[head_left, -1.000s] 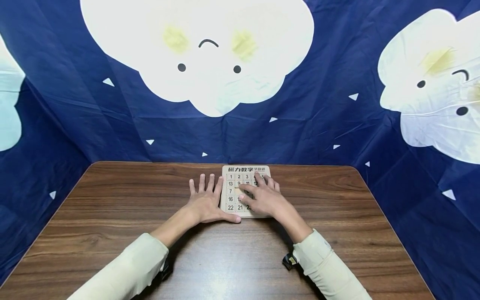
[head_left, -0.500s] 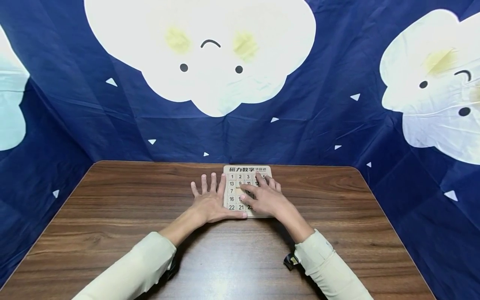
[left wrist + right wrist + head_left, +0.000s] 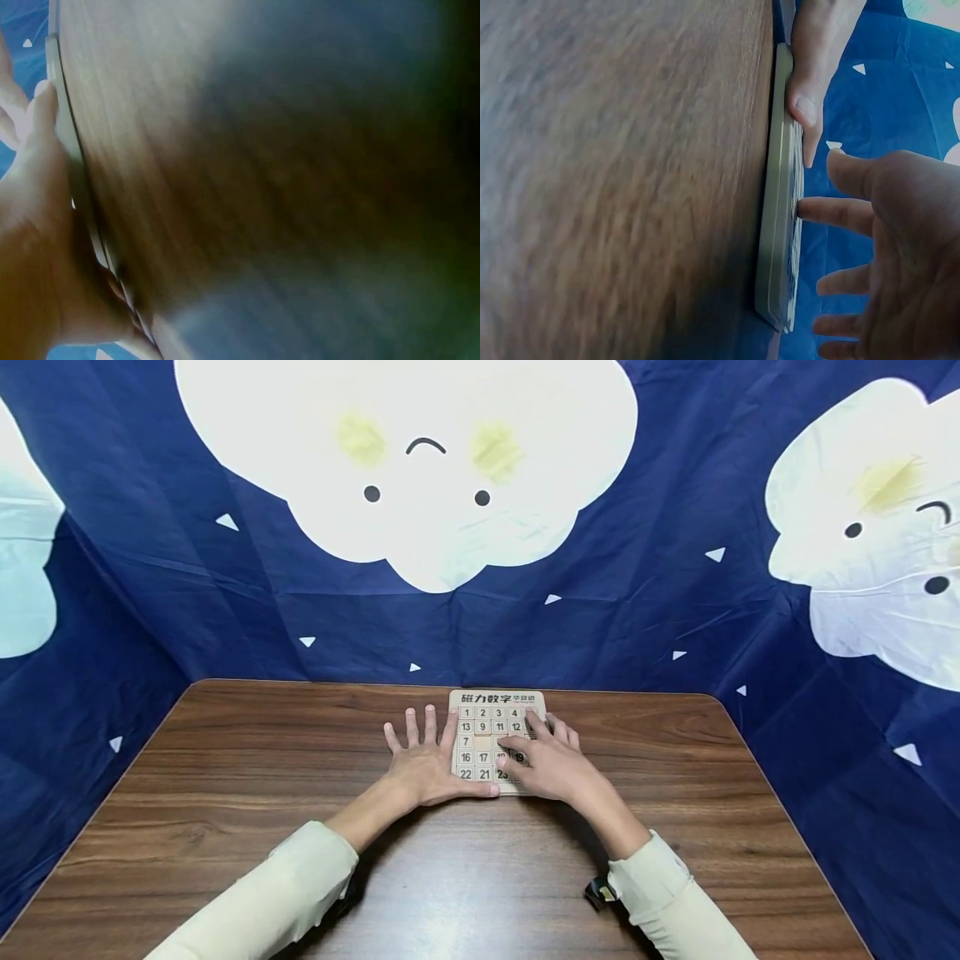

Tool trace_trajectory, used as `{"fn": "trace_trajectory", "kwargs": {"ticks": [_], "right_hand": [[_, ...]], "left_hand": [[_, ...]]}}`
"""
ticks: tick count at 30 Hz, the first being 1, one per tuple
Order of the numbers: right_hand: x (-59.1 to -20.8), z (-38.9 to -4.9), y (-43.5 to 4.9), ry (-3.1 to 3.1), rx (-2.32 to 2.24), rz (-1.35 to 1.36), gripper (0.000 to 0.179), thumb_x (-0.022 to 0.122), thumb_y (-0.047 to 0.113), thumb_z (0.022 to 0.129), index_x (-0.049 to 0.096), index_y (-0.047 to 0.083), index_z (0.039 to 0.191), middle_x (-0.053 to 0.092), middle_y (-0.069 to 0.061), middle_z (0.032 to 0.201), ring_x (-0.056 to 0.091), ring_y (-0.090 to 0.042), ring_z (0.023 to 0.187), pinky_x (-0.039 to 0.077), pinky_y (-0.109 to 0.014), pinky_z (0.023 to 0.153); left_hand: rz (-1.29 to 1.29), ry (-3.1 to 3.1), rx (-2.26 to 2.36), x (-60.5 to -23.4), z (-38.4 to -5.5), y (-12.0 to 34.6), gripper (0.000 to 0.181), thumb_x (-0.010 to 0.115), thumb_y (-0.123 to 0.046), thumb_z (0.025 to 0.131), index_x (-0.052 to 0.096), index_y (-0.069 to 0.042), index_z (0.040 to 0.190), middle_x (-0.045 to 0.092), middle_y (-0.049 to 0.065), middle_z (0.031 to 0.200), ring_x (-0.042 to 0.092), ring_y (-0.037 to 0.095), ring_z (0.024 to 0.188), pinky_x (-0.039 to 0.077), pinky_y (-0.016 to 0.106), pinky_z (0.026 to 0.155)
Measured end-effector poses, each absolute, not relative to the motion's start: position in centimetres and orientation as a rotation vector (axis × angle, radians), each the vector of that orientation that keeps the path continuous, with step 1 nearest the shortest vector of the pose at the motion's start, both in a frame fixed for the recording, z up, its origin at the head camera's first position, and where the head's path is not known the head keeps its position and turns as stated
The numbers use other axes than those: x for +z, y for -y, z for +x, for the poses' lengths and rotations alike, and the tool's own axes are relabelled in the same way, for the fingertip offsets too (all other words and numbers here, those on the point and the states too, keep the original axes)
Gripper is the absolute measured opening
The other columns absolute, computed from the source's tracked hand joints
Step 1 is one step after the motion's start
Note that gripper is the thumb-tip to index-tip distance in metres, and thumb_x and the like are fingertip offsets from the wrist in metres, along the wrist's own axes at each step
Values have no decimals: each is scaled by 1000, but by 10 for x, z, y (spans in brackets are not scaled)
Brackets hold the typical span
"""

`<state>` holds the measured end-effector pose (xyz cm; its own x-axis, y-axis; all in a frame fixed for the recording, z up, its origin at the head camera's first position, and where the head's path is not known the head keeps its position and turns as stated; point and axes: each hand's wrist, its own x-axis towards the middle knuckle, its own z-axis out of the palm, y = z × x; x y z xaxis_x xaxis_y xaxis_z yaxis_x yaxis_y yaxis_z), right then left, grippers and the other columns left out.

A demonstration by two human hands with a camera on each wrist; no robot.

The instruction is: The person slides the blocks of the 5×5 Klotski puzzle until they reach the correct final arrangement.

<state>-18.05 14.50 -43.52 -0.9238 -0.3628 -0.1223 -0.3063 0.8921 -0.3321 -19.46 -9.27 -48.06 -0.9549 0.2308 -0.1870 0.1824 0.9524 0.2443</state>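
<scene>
A pale wooden number slide puzzle (image 3: pixel 483 774) lies flat near the table's far edge, its numbered tiles in rows. One bare cell shows below the 9 tile, right of the 7. My left hand (image 3: pixel 427 774) is spread at the puzzle's lower left corner, thumb along the near edge, index finger at the left side. Over the right half is my right hand (image 3: pixel 558 766), hiding several tiles. In the right wrist view, the index finger (image 3: pixel 836 212) of that hand touches the tile faces, while its other fingers are held off the puzzle (image 3: pixel 775 217).
The brown wood-grain table (image 3: pixel 450 877) extends around the puzzle. Behind it and at both sides hangs a dark blue cloth (image 3: pixel 360 627) with white clouds. A small black device (image 3: pixel 600 892) sits at the right sleeve cuff.
My right hand has moved to the right across the tiles, uncovering the 4, 12 and 17. My left thumb has slid right along the near edge.
</scene>
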Motion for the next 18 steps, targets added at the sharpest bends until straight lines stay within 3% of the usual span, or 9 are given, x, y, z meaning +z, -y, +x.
{"fn": "trace_trajectory", "kwargs": {"ticks": [7, 18], "right_hand": [[-441, -181, -131, -2841, -445, -568, 54, 60, 55, 114, 63, 33, 163, 26, -25, 186, 24, -62, 168, 21, -78, 135], [-438, -186, -125, -2869, -482, -563, 55, 60, 54, 114, 65, 27, 161, 28, -25, 186, 23, -58, 170, 21, -77, 135]], "left_hand": [[319, -2894, 333, -480, -194, 94, 163, 59, -114, 66, -6, -20, 183, -6, 29, 186, -10, 58, 172, -10, 88, 130], [308, -2878, 294, -479, -196, 93, 163, 56, -115, 66, -5, -19, 183, -7, 28, 187, -11, 57, 173, -8, 88, 131]]}}
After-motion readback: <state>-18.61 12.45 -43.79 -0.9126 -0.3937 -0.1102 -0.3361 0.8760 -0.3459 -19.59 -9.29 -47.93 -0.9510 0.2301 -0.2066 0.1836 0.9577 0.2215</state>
